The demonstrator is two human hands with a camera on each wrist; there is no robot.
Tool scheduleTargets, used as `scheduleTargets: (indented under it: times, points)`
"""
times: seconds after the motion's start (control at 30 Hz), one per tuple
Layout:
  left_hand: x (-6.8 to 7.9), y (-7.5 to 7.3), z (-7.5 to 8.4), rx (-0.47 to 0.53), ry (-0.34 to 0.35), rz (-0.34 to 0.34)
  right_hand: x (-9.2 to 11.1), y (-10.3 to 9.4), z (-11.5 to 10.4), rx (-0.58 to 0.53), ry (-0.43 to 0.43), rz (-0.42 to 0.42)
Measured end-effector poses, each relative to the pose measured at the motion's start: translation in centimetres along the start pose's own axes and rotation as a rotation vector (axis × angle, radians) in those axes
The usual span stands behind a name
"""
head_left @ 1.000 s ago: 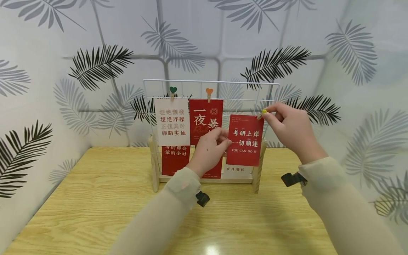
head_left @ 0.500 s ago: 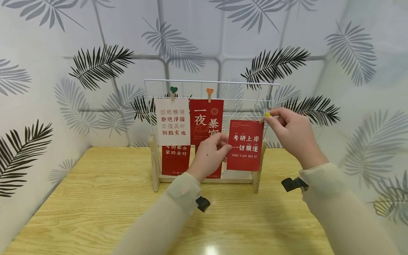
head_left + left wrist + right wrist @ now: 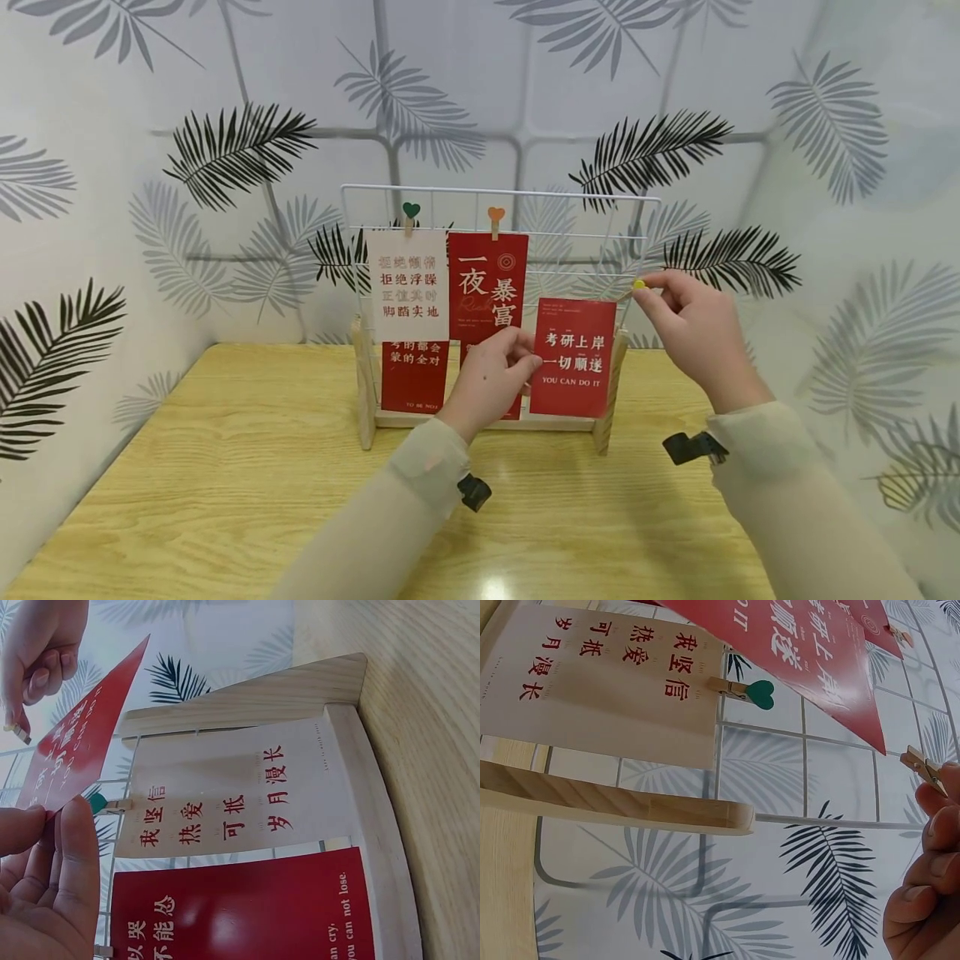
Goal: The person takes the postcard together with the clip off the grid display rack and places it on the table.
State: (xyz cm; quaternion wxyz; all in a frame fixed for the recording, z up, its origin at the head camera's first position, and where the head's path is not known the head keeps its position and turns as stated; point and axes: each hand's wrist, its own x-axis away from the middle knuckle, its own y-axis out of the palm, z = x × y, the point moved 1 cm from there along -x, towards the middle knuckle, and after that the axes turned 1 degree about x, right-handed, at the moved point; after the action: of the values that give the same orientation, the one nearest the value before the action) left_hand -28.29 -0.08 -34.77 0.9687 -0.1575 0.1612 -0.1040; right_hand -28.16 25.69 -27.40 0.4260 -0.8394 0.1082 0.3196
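My left hand [image 3: 489,377] pinches a red postcard [image 3: 573,333] by its left edge, in front of the right part of a white wire grid rack [image 3: 585,197]. My right hand [image 3: 697,337] pinches a small wooden clothespin [image 3: 924,771] with a yellow top. In the right wrist view the clothespin's tip is apart from the card's upper corner. Behind the held card, a white postcard [image 3: 225,787] hangs from a clothespin with a green heart [image 3: 759,695].
On the rack's upper row hang a white card [image 3: 407,287] and a red card [image 3: 480,283], under green and orange heart clothespins. Another red card [image 3: 412,383] hangs below. The rack stands on wooden feet [image 3: 365,392] on a wooden table [image 3: 262,467], before a leaf-patterned wall.
The clothespin has come off the postcard's corner. My right hand has moved right and down with it; the left hand has stayed nearly still while the postcard's top has dropped lower.
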Motion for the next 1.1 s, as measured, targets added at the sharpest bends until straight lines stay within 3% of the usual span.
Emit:
scheduleTargets:
  times: [0.3, 0.53, 0.8, 1.1]
  points:
    - [0.6, 0.5, -1.0, 0.017, -0.046, -0.019, 1.0, 0.8, 1.0, 0.006, 0.044, -0.025]
    - [1.2, 0.8, -1.5, 0.028, -0.049, -0.025, 1.9, 1.2, 2.1, -0.014, 0.053, 0.004]
    - [2.0, 1.4, -2.2, 0.094, -0.094, -0.054, 2.8, 1.4, 3.0, -0.039, 0.083, -0.006]
    - [2.8, 2.3, -3.1, 0.115, -0.098, -0.063, 4.1, 2.0, 4.0, -0.051, 0.134, -0.002]
